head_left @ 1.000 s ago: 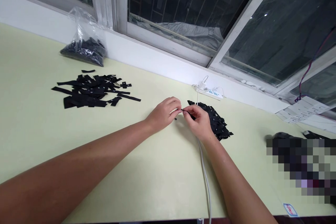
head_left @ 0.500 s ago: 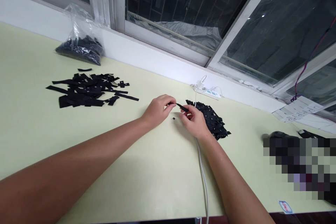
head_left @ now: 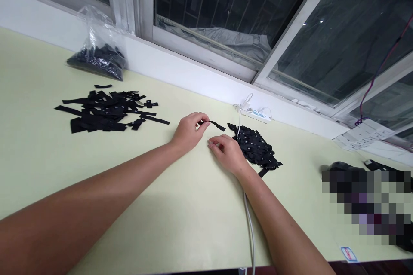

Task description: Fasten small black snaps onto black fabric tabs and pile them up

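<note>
Two heaps of black fabric strips: far-left heap [head_left: 108, 111], smaller heap [head_left: 256, 148] beside right hand [head_left: 227, 152] (fingers curled down on pale yellow tabletop [head_left: 180, 215]). Left hand [head_left: 189, 131] pinches one thin black fabric strip [head_left: 213, 125] above it. Clear plastic bag [head_left: 97, 53] of black pieces sits under dark window [head_left: 232, 13].

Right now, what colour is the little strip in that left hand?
Black. The strip pinched by the left hand shows best in the head view.

Both forearms stretched forward; left hand [head_left: 188, 131] raised slightly with thumb and forefinger pinched, right hand [head_left: 228, 153] palm-down, fingers curled low.
</note>
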`<action>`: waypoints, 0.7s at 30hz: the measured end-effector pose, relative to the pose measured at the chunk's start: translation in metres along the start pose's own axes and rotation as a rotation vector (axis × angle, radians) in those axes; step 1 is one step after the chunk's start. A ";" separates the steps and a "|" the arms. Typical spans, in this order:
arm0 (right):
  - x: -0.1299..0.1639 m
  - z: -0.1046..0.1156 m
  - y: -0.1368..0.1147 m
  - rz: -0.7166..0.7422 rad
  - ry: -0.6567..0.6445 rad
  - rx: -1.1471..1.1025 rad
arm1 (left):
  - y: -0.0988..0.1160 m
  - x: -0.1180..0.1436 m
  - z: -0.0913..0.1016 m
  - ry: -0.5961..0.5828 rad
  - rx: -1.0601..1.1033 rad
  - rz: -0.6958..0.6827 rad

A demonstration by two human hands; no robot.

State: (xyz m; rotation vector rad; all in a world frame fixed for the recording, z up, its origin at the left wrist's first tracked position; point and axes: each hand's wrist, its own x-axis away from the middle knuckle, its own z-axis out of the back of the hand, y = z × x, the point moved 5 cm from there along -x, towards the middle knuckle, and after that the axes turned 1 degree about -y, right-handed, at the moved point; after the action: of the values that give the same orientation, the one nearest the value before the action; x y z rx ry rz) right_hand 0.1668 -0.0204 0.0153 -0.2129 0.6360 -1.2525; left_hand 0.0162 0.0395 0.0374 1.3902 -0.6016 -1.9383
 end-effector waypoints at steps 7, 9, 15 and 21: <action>0.000 0.002 0.001 -0.002 0.020 -0.038 | -0.003 0.000 -0.001 0.007 -0.004 0.001; 0.000 0.008 0.006 -0.026 0.088 -0.048 | -0.004 0.000 -0.001 0.009 0.002 -0.001; 0.000 0.009 0.009 -0.021 0.078 0.020 | -0.005 0.002 -0.003 0.002 0.002 -0.004; -0.001 0.004 0.009 -0.041 -0.004 0.159 | -0.004 0.002 -0.003 -0.018 0.001 0.003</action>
State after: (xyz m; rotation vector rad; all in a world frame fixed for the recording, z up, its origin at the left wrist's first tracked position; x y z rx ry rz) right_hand 0.1762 -0.0176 0.0146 -0.0967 0.5276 -1.3350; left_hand 0.0179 0.0403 0.0323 1.3729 -0.6136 -1.9503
